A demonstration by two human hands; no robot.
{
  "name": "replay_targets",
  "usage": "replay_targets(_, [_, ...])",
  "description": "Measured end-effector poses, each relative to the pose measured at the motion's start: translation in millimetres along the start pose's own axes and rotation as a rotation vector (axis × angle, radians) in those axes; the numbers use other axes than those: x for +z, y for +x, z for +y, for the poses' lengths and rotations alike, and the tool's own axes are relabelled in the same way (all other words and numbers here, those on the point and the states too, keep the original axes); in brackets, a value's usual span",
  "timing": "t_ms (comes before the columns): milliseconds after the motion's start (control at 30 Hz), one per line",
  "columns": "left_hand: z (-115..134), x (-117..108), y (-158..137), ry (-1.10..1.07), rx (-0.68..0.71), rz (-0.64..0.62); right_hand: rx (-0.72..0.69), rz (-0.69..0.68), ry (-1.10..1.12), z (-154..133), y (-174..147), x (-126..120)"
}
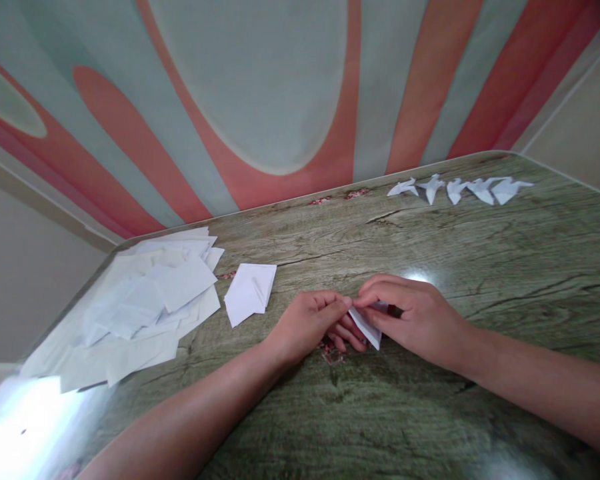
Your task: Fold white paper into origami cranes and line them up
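Paper pile (pixel 190 283) across the left of the frame, loose and untidy, with white sheets of differing sizes overlapping at all angles. Just right of it, a small set of folded sheets (pixel 245 297), lying flat near the left hand (pixel 313 323). At upper right, well apart from the hands, a row of small white folded figures (pixel 507 191), bird-like in outline, set close together near the far edge. Right of centre in the frame, a folded white paper (pixel 369 330), held between both hands: pinched at its upper tip by left thumb and forefinger, with the other fingers curled below, and gripped between thumb and fingers of the right hand (pixel 417 313). Much of that paper hidden behind the right fingers; cannot tell its full shape. Figures in the row too small for their folds, seemingly five. Lower sheets of the pile covered by upper ones, forearms cut off by the frame. Underneath, a greenish wood-grain bench (pixel 430 413) with dark cracks and reddish printed patches, washed out by glare at lower left. Behind, a wall (pixel 250 73) in coral and grey-green stripes and ovals, flanked by plain pale surfaces left and right.
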State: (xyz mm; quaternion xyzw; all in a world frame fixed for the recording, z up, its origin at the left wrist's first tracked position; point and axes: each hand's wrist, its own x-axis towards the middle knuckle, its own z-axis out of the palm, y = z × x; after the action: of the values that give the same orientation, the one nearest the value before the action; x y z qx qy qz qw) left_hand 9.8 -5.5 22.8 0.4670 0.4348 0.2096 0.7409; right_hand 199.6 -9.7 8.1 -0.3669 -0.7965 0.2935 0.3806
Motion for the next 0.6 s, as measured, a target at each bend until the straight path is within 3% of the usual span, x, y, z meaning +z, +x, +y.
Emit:
replay_targets(400, [-0.7,-4.6,0.4,-0.03,-0.063,-0.046,0.095,-0.022,0.011,5.1,1.3,0.1])
replay_targets(600, [-0.9,-3.3,0.4,-0.043,-0.073,-0.009,0.084,-0.033,0.015,3.5,1.6,-0.5])
